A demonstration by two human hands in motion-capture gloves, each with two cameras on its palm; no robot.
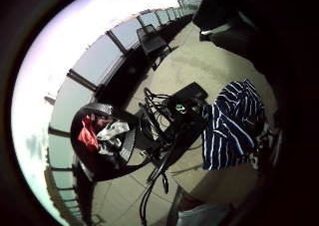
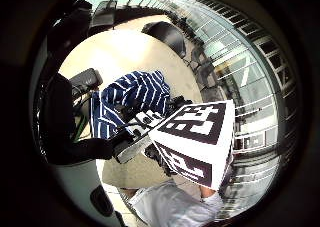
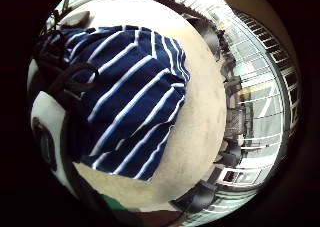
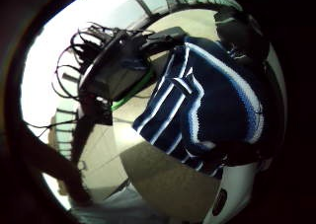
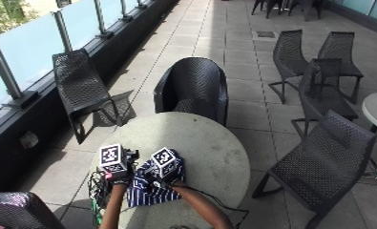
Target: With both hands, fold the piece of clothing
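The round grey table [image 5: 207,143] fills the lower middle of the outside view, with a black wicker armchair [image 5: 191,88] at its 12 o'clock edge, a black slatted chair [image 5: 81,86] off at 10 o'clock and another [image 5: 321,164] at 3 o'clock. The navy and white striped garment [image 5: 151,187] lies bunched on the table's 7 o'clock part, close to the person.

Both hands sit at the garment's far edge. The left hand [image 5: 119,180] is at its left corner, the right hand [image 5: 157,175] just beside it on the cloth. In that view marker cubes cover both hands, so neither hand's fingers can be judged as wide or closed.

The right thumb side palm view shows what the outside view hides: the striped cloth [image 4: 207,105] bunched close against the right palm, with a dark fingertip [image 4: 237,31] at its edge. Whether the right hand pinches it, I cannot tell.

The left little finger side palm view alone shows a black basket [image 1: 99,141] of red and white cloth beside the table, and a black box [image 1: 187,96] with cables on the tabletop next to the garment.
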